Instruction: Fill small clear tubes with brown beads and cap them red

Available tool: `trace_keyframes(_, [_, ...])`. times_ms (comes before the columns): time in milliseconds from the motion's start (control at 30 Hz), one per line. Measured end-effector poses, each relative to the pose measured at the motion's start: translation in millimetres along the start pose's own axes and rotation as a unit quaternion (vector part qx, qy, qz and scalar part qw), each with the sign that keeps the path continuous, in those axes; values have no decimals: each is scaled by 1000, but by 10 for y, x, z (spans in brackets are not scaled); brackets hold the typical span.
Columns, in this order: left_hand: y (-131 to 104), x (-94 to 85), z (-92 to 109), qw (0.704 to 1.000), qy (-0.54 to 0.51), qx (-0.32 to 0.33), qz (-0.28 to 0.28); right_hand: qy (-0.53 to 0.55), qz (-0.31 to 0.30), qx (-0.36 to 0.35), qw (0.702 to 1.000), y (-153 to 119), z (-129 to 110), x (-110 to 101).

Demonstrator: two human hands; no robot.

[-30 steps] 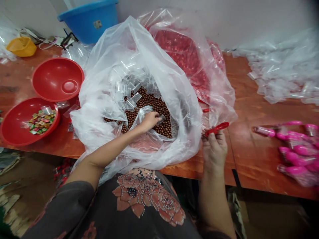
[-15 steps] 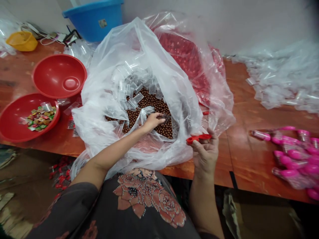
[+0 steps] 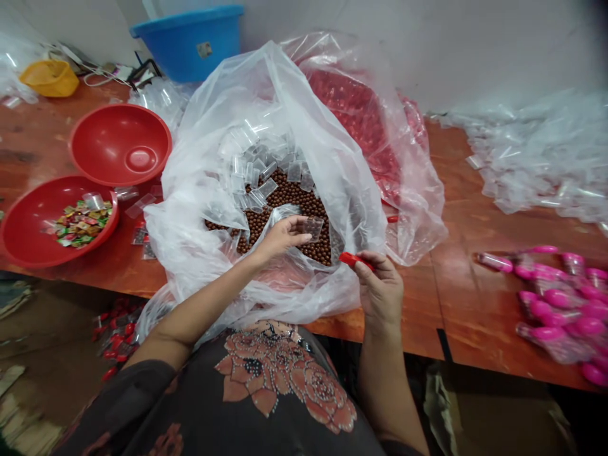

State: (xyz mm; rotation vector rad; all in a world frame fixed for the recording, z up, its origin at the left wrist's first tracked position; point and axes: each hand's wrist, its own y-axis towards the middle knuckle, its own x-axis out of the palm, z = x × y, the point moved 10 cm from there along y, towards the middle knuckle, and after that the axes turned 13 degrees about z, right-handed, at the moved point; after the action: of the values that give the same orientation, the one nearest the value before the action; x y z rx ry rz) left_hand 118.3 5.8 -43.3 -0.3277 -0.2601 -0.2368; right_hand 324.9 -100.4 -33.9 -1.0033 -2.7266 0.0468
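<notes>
A large translucent plastic bag [image 3: 199, 136] lies open on the table, with brown balls [image 3: 256, 221] and several clear plastic tubes [image 3: 266, 187] inside. Over the balls, my left hand [image 3: 281, 237] pinches a clear plastic tube [image 3: 313, 228] between thumb and fingers. What the tube contains is too small to tell. My right hand [image 3: 381, 282] is at the bag's right edge, its thumb and fingers closed on a red plastic piece [image 3: 354, 259] that points toward the left hand. The two hands are apart.
Two red bowls [image 3: 121, 117] stand at the left, the nearer with wrapped pieces [image 3: 83, 223]. Behind are a blue tub [image 3: 190, 47] and a bag of red items [image 3: 351, 107]. Pink-capped tubes [image 3: 555, 297] and a heap of clear tubes [image 3: 536, 152] lie right.
My left hand has lifted a little from the balls, and the clear tube now shows in it. My right hand has moved left with the red piece, which has turned.
</notes>
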Motion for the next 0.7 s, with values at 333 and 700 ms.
trace_keyframes(333, [-234, -209, 84, 1000, -3, 5, 16, -38, -97, -19, 994, -64, 7, 481])
trace_keyframes(700, [-421, -112, 107, 999, 13, -34, -29, -111, -113, -140, 977, -78, -347, 959])
